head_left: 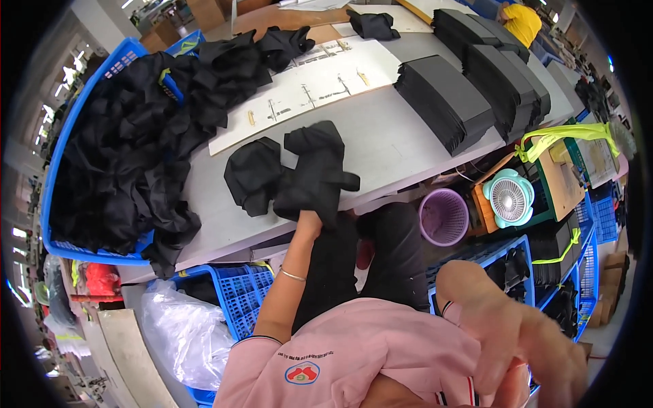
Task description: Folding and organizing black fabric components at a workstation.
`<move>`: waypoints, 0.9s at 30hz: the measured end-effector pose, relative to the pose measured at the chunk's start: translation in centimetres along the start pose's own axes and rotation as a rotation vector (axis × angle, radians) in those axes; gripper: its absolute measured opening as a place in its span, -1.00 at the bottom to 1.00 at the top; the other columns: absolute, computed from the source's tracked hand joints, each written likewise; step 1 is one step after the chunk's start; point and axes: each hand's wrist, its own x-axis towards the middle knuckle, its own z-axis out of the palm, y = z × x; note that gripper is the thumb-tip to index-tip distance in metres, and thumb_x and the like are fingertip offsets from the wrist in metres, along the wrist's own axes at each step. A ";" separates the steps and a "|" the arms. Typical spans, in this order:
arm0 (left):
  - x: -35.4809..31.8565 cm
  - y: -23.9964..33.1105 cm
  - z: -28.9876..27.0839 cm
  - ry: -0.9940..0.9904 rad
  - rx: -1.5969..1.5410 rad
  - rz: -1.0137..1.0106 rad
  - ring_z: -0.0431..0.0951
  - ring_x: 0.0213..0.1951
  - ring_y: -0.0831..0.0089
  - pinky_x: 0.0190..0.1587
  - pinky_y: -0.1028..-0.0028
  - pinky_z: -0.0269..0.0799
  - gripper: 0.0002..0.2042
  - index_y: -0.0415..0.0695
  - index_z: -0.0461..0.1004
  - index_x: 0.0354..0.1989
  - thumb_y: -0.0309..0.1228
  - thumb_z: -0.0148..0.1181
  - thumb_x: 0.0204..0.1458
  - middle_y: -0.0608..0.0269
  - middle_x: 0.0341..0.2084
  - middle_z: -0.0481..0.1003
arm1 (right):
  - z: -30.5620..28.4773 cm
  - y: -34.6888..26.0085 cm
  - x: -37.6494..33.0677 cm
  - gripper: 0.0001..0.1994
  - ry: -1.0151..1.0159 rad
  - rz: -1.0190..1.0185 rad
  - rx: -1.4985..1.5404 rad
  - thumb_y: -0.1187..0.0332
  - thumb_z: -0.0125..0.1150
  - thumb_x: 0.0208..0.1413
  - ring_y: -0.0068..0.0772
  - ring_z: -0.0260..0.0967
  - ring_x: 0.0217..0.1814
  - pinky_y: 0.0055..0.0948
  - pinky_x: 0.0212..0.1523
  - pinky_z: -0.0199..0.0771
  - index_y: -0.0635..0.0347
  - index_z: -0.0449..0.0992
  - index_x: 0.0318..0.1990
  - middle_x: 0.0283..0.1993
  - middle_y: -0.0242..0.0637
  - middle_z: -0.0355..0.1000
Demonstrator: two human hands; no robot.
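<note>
My left hand (310, 222) reaches into or under a black fabric piece (311, 170) at the near edge of the grey table (381, 153). The cloth hides its fingers; only the wrist area shows. Just left of it lies a second crumpled black fabric piece (253, 173), touching or nearly touching the first. My right hand (527, 333) is raised close to the camera at the lower right, away from the table. Its fingers point downward and look apart, somewhat blurred, with nothing visible in them.
A blue crate (51, 197) heaped with black fabric pieces stands at left. Behind my left hand lies a white marked board (299, 88). Stacks of flat black pieces (445, 98) stand at right. Below are a purple bin (443, 217) and a turquoise fan (509, 197). A person in yellow (522, 24) is far off.
</note>
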 end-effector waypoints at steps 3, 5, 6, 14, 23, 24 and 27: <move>2.2 -0.7 -0.3 0.147 -0.470 -0.116 0.34 0.17 0.22 0.26 0.34 0.22 -0.54 -0.34 0.29 0.23 -0.40 0.11 0.18 0.03 0.20 0.35 | 0.0 1.3 0.2 -0.63 -0.187 -0.232 0.155 0.45 0.18 0.22 -0.63 0.26 0.30 -0.24 0.04 0.36 -0.13 0.47 0.16 0.27 -0.72 0.41; 2.7 -2.8 -1.7 0.160 -0.601 -0.097 0.33 0.18 0.21 0.27 0.34 0.21 -0.52 -0.33 0.28 0.25 -0.39 0.12 0.17 0.06 0.20 0.35 | 2.9 -0.5 -1.9 -0.74 0.274 -0.222 0.086 0.36 0.22 0.21 -0.56 0.29 0.25 -0.27 0.03 0.34 -0.09 0.49 0.04 0.17 -0.68 0.48; 2.5 -3.8 -3.0 -0.027 0.260 0.117 0.32 0.22 0.22 0.30 0.35 0.20 -0.51 -0.31 0.29 0.25 -0.33 0.10 0.19 0.05 0.22 0.35 | 2.8 -0.4 -1.9 -0.74 0.279 -0.217 0.082 0.36 0.22 0.21 -0.56 0.29 0.25 -0.27 0.03 0.34 -0.09 0.49 0.04 0.17 -0.68 0.48; 1.4 4.9 -1.8 -0.375 0.525 -0.030 0.39 0.19 0.14 0.26 0.34 0.25 -0.53 -0.32 0.37 0.17 -0.41 0.19 0.08 -0.12 0.16 0.40 | -3.6 0.4 2.3 -0.75 -0.077 -0.076 0.131 0.31 0.24 0.20 -0.51 0.34 0.18 -0.29 -0.02 0.36 -0.08 0.51 0.03 0.12 -0.67 0.50; 2.2 -1.0 -0.9 -0.134 0.959 0.446 0.33 0.22 -0.03 0.27 0.21 0.22 -0.58 -0.32 0.35 0.18 -0.44 0.08 0.14 -0.16 0.18 0.35 | -9.9 2.9 1.7 -0.24 -0.258 -0.332 0.100 0.14 0.64 -0.21 -0.41 0.32 -0.02 -0.30 -0.10 0.22 -0.14 0.39 0.23 0.06 -0.50 0.46; 1.4 -0.8 -1.2 -0.242 1.016 0.483 0.30 0.26 -0.05 0.30 0.22 0.19 -0.56 -0.32 0.32 0.22 -0.45 0.07 0.15 -0.19 0.21 0.34 | -12.4 4.1 2.2 -0.33 -0.237 -0.282 -0.128 0.20 0.58 -0.24 -0.34 0.40 -0.12 -0.28 -0.11 0.35 0.03 0.43 0.11 -0.03 -0.36 0.49; -0.9 3.4 -0.1 -0.407 0.788 0.139 0.26 0.28 -0.05 0.33 0.23 0.16 -0.55 -0.29 0.32 0.23 -0.45 0.07 0.14 -0.18 0.22 0.32 | -19.0 6.7 2.8 -0.23 -0.058 0.149 -0.926 0.16 0.47 -0.09 -0.14 0.24 0.37 -0.21 0.37 0.16 0.12 0.31 0.31 0.36 -0.02 0.25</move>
